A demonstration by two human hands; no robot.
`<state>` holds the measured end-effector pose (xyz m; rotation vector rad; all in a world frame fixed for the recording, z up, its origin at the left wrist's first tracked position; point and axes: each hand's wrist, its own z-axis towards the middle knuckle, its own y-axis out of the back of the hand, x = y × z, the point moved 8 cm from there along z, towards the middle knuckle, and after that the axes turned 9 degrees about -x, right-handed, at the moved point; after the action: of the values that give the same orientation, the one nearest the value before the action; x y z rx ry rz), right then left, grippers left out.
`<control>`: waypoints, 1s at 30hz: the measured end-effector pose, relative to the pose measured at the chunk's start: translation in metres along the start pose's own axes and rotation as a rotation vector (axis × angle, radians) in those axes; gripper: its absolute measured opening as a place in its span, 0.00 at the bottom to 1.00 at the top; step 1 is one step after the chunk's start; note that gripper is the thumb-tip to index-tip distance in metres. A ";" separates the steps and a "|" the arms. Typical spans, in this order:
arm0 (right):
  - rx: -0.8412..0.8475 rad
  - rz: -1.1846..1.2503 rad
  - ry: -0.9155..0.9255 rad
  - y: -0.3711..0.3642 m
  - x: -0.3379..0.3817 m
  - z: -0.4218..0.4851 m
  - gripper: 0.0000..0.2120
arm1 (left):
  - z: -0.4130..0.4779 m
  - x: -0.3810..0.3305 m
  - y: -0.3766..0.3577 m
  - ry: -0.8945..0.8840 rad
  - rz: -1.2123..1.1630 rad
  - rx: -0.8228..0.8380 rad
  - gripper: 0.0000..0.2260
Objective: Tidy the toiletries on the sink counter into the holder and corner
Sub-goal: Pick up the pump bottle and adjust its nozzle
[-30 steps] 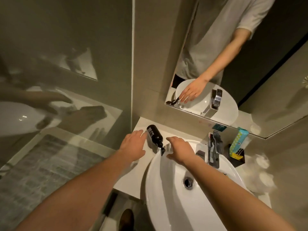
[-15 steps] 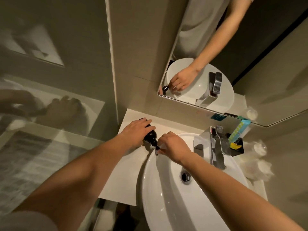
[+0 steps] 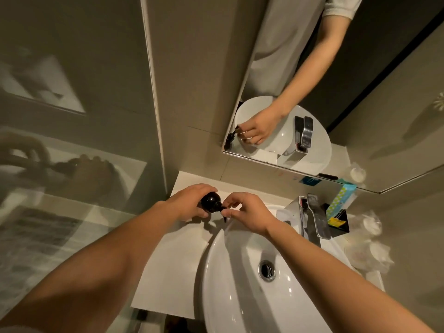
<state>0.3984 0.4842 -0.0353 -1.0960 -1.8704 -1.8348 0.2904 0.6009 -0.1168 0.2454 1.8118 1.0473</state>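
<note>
**Bathroom counter: pump bottle in both hands**

Head view: white counter left of the basin. Left hand wrapped around the black pump bottle, held near the back-left corner. Right hand fingertips pinching its pump nozzle. Black holder sits far right, behind the tap.

Risk: nozzle hangs by the basin rim; pressing it likely squirts soap, and slick fingers could drop the bottle.

Single head-worn view, looking steeply down from above the basin, close over its near rim. Faces the mirror behind the basin; faucet beyond the basin's far edge. No second view.
</note>
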 end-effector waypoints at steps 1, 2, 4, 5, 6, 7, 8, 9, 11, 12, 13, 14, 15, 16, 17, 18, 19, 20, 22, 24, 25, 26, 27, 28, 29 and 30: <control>-0.006 0.062 -0.027 0.004 0.001 0.003 0.06 | 0.001 0.002 0.000 0.028 -0.070 0.012 0.35; -0.023 0.125 -0.050 0.007 0.001 0.006 0.05 | 0.001 0.004 0.000 0.049 -0.139 0.026 0.34; -0.095 0.241 -0.095 0.014 -0.001 0.010 0.05 | 0.003 0.006 -0.001 0.070 -0.246 0.046 0.32; -0.135 0.281 -0.122 0.016 -0.004 0.011 0.06 | 0.003 0.006 -0.001 0.075 -0.279 0.053 0.32; -0.162 0.297 -0.142 0.018 -0.008 0.013 0.06 | 0.004 0.007 -0.001 0.080 -0.305 0.061 0.31; -0.169 0.294 -0.148 0.018 -0.010 0.015 0.07 | 0.005 0.008 -0.001 0.086 -0.329 0.072 0.31; -0.155 0.278 -0.142 0.015 -0.011 0.016 0.08 | 0.005 0.008 -0.002 0.093 -0.354 0.090 0.31; -0.129 0.256 -0.125 0.012 -0.011 0.017 0.12 | 0.006 0.009 -0.003 0.099 -0.381 0.111 0.31; -0.081 0.202 -0.078 0.005 -0.006 0.020 0.17 | 0.007 0.008 -0.004 0.107 -0.419 0.149 0.31; -0.069 0.179 -0.054 0.003 -0.003 0.021 0.19 | 0.008 0.007 -0.004 0.109 -0.432 0.164 0.30; -0.065 0.167 -0.032 0.002 -0.001 0.023 0.19 | 0.009 0.006 -0.004 0.110 -0.444 0.181 0.30; -0.066 0.167 -0.016 0.003 0.001 0.024 0.19 | 0.010 0.005 -0.004 0.109 -0.450 0.201 0.29; -0.073 0.178 -0.008 0.004 0.003 0.025 0.19 | 0.011 0.003 -0.003 0.106 -0.449 0.226 0.29; -0.085 0.194 -0.008 0.007 0.003 0.026 0.18 | 0.013 0.001 -0.003 0.103 -0.448 0.253 0.29; -0.099 0.210 -0.011 0.010 0.003 0.027 0.18 | 0.014 -0.002 -0.002 0.101 -0.454 0.281 0.29; -0.108 0.225 -0.014 0.013 0.003 0.027 0.18 | 0.016 -0.005 -0.001 0.099 -0.466 0.306 0.28; -0.111 0.243 -0.018 0.016 0.003 0.028 0.19 | 0.018 -0.008 0.001 0.095 -0.477 0.328 0.28; -0.106 0.265 -0.024 0.019 0.003 0.028 0.20 | 0.020 -0.011 0.003 0.090 -0.482 0.349 0.28; -0.083 0.310 -0.036 0.025 0.003 0.029 0.22 | 0.023 -0.018 0.005 0.077 -0.473 0.391 0.28; -0.067 0.349 -0.046 0.032 0.001 0.030 0.23 | 0.027 -0.025 0.005 0.074 -0.466 0.432 0.28; -0.065 0.366 -0.048 0.035 0.001 0.030 0.23 | 0.029 -0.027 0.004 0.082 -0.470 0.452 0.28; -0.066 0.382 -0.050 0.038 0.000 0.030 0.23 | 0.031 -0.029 0.004 0.091 -0.476 0.474 0.28; -0.068 0.396 -0.053 0.040 0.000 0.030 0.23 | 0.033 -0.032 0.003 0.097 -0.477 0.498 0.29; -0.067 0.408 -0.055 0.042 -0.001 0.030 0.23 | 0.034 -0.034 0.002 0.101 -0.470 0.522 0.30; -0.065 0.417 -0.054 0.044 -0.002 0.029 0.24 | 0.036 -0.036 0.002 0.103 -0.460 0.546 0.31; -0.065 0.425 -0.052 0.045 -0.003 0.029 0.24 | 0.037 -0.038 0.002 0.104 -0.455 0.568 0.31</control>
<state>0.4394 0.5060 -0.0089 -1.4451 -1.4649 -1.6406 0.3393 0.6003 -0.0962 0.1055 2.0993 0.2205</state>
